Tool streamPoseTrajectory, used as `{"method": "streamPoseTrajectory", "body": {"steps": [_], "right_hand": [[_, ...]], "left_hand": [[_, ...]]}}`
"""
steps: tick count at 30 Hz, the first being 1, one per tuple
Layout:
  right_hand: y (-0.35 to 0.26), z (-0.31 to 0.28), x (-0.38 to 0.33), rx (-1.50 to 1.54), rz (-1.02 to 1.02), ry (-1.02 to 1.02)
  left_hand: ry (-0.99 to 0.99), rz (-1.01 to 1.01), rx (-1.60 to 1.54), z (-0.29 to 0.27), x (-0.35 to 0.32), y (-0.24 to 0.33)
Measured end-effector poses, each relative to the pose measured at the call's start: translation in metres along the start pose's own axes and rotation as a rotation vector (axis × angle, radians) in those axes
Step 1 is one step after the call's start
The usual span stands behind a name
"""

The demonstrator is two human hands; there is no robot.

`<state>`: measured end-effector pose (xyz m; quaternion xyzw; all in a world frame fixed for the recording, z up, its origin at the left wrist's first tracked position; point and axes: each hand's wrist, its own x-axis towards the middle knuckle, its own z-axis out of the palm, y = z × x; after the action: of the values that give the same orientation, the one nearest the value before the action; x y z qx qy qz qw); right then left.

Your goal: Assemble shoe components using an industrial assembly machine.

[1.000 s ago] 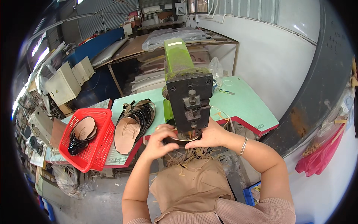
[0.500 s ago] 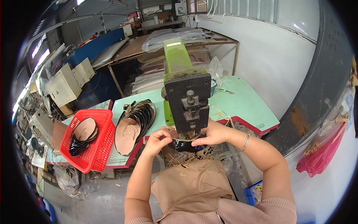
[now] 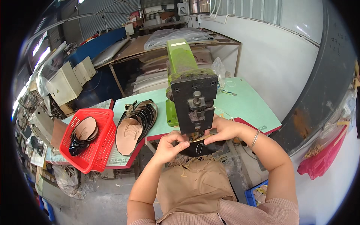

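Head view: left hand [image 3: 168, 147] and right hand [image 3: 225, 130], fingers [image 3: 173, 135] pinched closed on edge of black shoe piece [image 3: 195, 150], just below green machine [image 3: 182, 56]. Left on bench [image 3: 245, 107]: shoe-piece stack [image 3: 126, 139]; farther left, red basket [image 3: 102, 152].

Beyond the right edge of the pale green tabletop [image 3: 249, 103] stands a white wall [image 3: 262, 56], then a dark grey column [image 3: 318, 86]. Past the far edge is a brown-topped storage rack [image 3: 137, 47]. Grey floor [image 3: 108, 197] lies below the near edge; bright light enters far left.
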<state>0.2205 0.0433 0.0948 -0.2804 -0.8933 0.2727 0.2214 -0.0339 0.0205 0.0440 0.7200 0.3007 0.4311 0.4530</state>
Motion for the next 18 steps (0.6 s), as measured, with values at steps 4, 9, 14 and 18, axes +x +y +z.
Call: {"method": "streamPoseTrajectory", "body": {"steps": [4,9,14,18], "right_hand": [[-0.005,0.01,0.005,0.091,-0.024,0.059],[-0.02,0.019,0.019,0.173,-0.068,0.125],[-0.017,0.003,0.012,0.144,0.065,0.017],[-0.003,-0.014,0.009,0.089,0.213,-0.11]], "left_hand": [[-0.002,0.004,-0.123,-0.004,-0.002,-0.006],[0.009,0.017,-0.255,-0.019,-0.003,-0.027],[0.019,0.228,0.13,-0.004,-0.006,-0.007],[0.107,0.226,0.205,0.013,-0.005,0.005]]}}
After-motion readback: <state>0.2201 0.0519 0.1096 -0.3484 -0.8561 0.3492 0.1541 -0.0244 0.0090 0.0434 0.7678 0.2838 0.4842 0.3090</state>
